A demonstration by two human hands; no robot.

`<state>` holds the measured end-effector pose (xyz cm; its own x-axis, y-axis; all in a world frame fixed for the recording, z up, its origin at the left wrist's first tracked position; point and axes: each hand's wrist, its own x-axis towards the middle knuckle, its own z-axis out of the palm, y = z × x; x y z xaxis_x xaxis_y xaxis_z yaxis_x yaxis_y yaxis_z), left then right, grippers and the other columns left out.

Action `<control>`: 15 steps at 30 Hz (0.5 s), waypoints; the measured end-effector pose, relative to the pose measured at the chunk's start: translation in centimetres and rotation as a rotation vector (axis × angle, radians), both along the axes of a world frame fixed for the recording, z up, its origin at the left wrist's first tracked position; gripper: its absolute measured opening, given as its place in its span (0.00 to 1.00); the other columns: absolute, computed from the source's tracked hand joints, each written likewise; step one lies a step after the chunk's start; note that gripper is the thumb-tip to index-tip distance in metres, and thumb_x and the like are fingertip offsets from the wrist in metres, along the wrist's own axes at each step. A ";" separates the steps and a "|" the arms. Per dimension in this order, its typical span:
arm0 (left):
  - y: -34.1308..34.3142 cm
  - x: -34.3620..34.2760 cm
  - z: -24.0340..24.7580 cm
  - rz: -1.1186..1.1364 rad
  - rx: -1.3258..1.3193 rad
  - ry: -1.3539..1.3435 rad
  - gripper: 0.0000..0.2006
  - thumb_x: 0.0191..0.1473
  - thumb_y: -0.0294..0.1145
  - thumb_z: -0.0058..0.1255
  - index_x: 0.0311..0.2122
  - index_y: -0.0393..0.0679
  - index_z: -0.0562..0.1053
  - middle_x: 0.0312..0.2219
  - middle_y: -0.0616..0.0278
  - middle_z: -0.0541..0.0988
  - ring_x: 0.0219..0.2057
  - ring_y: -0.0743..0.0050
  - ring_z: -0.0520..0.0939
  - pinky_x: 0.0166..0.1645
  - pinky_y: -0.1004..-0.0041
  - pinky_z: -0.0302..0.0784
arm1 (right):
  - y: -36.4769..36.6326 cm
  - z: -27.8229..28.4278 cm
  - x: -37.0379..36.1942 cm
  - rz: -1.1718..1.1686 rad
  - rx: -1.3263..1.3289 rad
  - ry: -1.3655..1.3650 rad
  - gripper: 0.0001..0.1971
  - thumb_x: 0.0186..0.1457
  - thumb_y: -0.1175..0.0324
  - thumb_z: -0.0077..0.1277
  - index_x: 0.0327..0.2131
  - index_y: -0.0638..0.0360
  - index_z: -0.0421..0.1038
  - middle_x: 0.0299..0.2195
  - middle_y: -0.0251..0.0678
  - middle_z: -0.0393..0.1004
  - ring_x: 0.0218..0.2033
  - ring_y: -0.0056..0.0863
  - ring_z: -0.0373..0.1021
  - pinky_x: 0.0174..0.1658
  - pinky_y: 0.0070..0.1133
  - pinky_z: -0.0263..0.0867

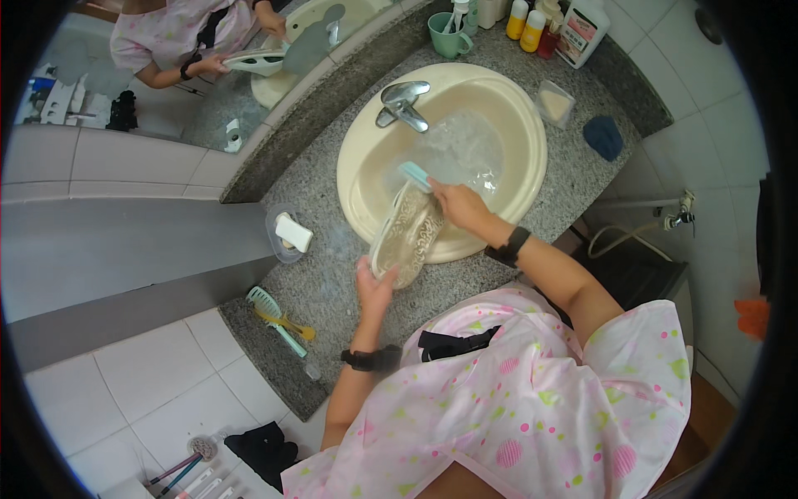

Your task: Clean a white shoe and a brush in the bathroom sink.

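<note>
A beige patterned shoe (pixel 413 229) with a white sole is tilted over the near-left rim of the cream oval sink (pixel 356 158). At its lower end, my left hand (pixel 376 284) is closed around it. My right hand (pixel 462 206) grips a small light-blue brush (pixel 414 175) at the shoe's upper end, by the sole's edge. The bristles are hidden, so contact cannot be made out. Cloudy, foamy water (pixel 461 145) lies in the basin beneath a chrome faucet (pixel 403 106).
On the granite counter (pixel 320 166), a white soap bar (pixel 293 233) sits in a dish at left, near a green hairbrush (pixel 278 320). A soap container (pixel 554 104), dark-blue cloth (pixel 603 137), green mug (pixel 450 37) and several bottles (pixel 532 32) line the far and right sides.
</note>
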<state>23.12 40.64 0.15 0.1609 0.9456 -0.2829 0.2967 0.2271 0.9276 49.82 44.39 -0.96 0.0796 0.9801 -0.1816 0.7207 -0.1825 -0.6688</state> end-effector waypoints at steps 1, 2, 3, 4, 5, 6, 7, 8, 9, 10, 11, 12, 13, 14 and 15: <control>0.0 0.1 0.4 -0.003 -0.003 0.002 0.19 0.45 0.24 0.60 0.42 0.35 0.67 0.35 0.57 0.77 0.34 0.75 0.77 0.40 0.76 0.73 | 0.4 -1.4 0.6 -0.003 -0.003 0.002 0.21 0.58 0.67 0.42 0.55 0.48 0.65 0.25 0.53 0.74 0.27 0.49 0.73 0.32 0.38 0.68; -0.1 0.3 0.9 0.050 -0.033 -0.018 0.20 0.47 0.25 0.59 0.44 0.33 0.65 0.37 0.55 0.77 0.36 0.73 0.77 0.41 0.75 0.73 | 0.8 -2.7 1.3 -0.036 0.070 -0.001 0.22 0.56 0.69 0.43 0.55 0.53 0.64 0.26 0.50 0.75 0.28 0.48 0.73 0.32 0.38 0.68; -0.1 0.3 1.6 0.109 -0.059 -0.038 0.22 0.49 0.25 0.59 0.47 0.31 0.64 0.39 0.53 0.76 0.38 0.72 0.78 0.42 0.75 0.74 | 1.3 -3.6 2.0 -0.064 0.145 -0.003 0.23 0.54 0.71 0.43 0.55 0.58 0.63 0.26 0.48 0.76 0.29 0.47 0.74 0.31 0.38 0.69; 0.0 0.3 2.3 0.113 -0.058 -0.035 0.22 0.49 0.25 0.59 0.47 0.31 0.64 0.39 0.53 0.76 0.38 0.72 0.78 0.42 0.75 0.74 | 1.8 -3.8 2.9 -0.060 0.146 0.001 0.23 0.54 0.71 0.43 0.55 0.58 0.63 0.26 0.48 0.76 0.29 0.47 0.74 0.31 0.38 0.69; -0.1 0.0 3.1 0.169 -0.068 -0.052 0.22 0.49 0.25 0.59 0.47 0.31 0.64 0.39 0.53 0.76 0.38 0.72 0.78 0.42 0.75 0.74 | 2.2 -4.0 3.9 -0.102 0.015 -0.113 0.23 0.54 0.72 0.42 0.56 0.58 0.63 0.28 0.49 0.76 0.31 0.46 0.74 0.34 0.39 0.69; -0.1 -0.4 3.5 0.223 -0.080 -0.069 0.22 0.49 0.25 0.59 0.47 0.31 0.64 0.39 0.53 0.76 0.38 0.72 0.78 0.41 0.75 0.74 | 2.3 -4.3 4.8 -0.144 -0.118 -0.228 0.23 0.55 0.72 0.41 0.56 0.58 0.63 0.31 0.50 0.76 0.33 0.46 0.74 0.36 0.39 0.69; -0.1 -0.9 3.7 0.225 -0.079 -0.066 0.22 0.49 0.25 0.59 0.47 0.31 0.64 0.39 0.53 0.76 0.38 0.72 0.78 0.41 0.75 0.74 | 2.2 -5.2 5.7 -0.143 -0.117 -0.224 0.23 0.55 0.72 0.41 0.56 0.58 0.63 0.31 0.50 0.76 0.33 0.46 0.74 0.36 0.39 0.69; -0.1 -1.3 3.8 0.205 -0.074 -0.046 0.22 0.49 0.25 0.59 0.48 0.31 0.64 0.40 0.52 0.76 0.38 0.72 0.78 0.41 0.76 0.74 | 2.1 -6.6 6.5 -0.163 -0.189 -0.244 0.23 0.55 0.73 0.40 0.56 0.58 0.63 0.32 0.51 0.76 0.35 0.46 0.74 0.38 0.39 0.69; -0.1 -1.8 3.8 0.186 -0.071 -0.026 0.23 0.49 0.25 0.59 0.48 0.31 0.64 0.40 0.52 0.75 0.39 0.71 0.78 0.41 0.76 0.74 | 2.0 -8.2 6.8 -0.182 -0.263 -0.262 0.23 0.55 0.73 0.39 0.56 0.58 0.63 0.34 0.52 0.76 0.36 0.47 0.73 0.40 0.38 0.68; -0.2 -2.0 3.7 0.188 -0.071 -0.024 0.23 0.49 0.25 0.59 0.48 0.31 0.64 0.40 0.52 0.75 0.39 0.71 0.78 0.41 0.76 0.74 | 2.0 -9.5 6.9 -0.135 -0.303 -0.238 0.25 0.55 0.75 0.39 0.58 0.53 0.61 0.35 0.52 0.75 0.38 0.46 0.73 0.40 0.36 0.68; -0.3 -2.1 3.5 0.214 -0.034 -0.059 0.21 0.48 0.24 0.59 0.46 0.32 0.65 0.38 0.55 0.76 0.37 0.73 0.77 0.41 0.76 0.73 | 1.6 -10.7 6.5 -0.135 -0.304 -0.236 0.25 0.55 0.75 0.39 0.58 0.53 0.61 0.35 0.52 0.75 0.38 0.46 0.73 0.40 0.36 0.68; -0.4 -2.3 3.2 0.245 0.002 -0.094 0.18 0.47 0.23 0.59 0.43 0.33 0.66 0.36 0.58 0.77 0.35 0.75 0.77 0.40 0.76 0.73 | 1.1 -11.9 5.8 -0.073 -0.087 -0.049 0.23 0.56 0.73 0.40 0.57 0.54 0.62 0.34 0.52 0.75 0.36 0.46 0.73 0.40 0.36 0.68; -0.5 -2.7 2.8 0.254 0.003 -0.092 0.18 0.47 0.23 0.59 0.43 0.33 0.66 0.36 0.58 0.77 0.35 0.75 0.77 0.40 0.76 0.73 | 0.6 -11.2 4.8 -0.006 0.129 0.141 0.22 0.57 0.70 0.41 0.57 0.55 0.62 0.33 0.52 0.75 0.34 0.46 0.74 0.39 0.36 0.68; -0.6 -3.2 2.4 0.266 -0.036 -0.116 0.21 0.48 0.23 0.58 0.47 0.32 0.65 0.39 0.55 0.76 0.37 0.72 0.78 0.41 0.75 0.74 | -0.2 -10.4 3.5 -0.013 0.161 0.222 0.23 0.57 0.69 0.41 0.57 0.53 0.62 0.31 0.52 0.75 0.32 0.47 0.73 0.38 0.36 0.68; -0.7 -3.6 1.9 0.282 -0.076 -0.141 0.23 0.50 0.23 0.57 0.50 0.30 0.64 0.42 0.52 0.75 0.40 0.69 0.79 0.42 0.73 0.76 | -0.8 -6.3 1.3 -0.018 0.191 0.304 0.23 0.58 0.69 0.41 0.58 0.51 0.62 0.30 0.52 0.75 0.30 0.47 0.73 0.36 0.36 0.68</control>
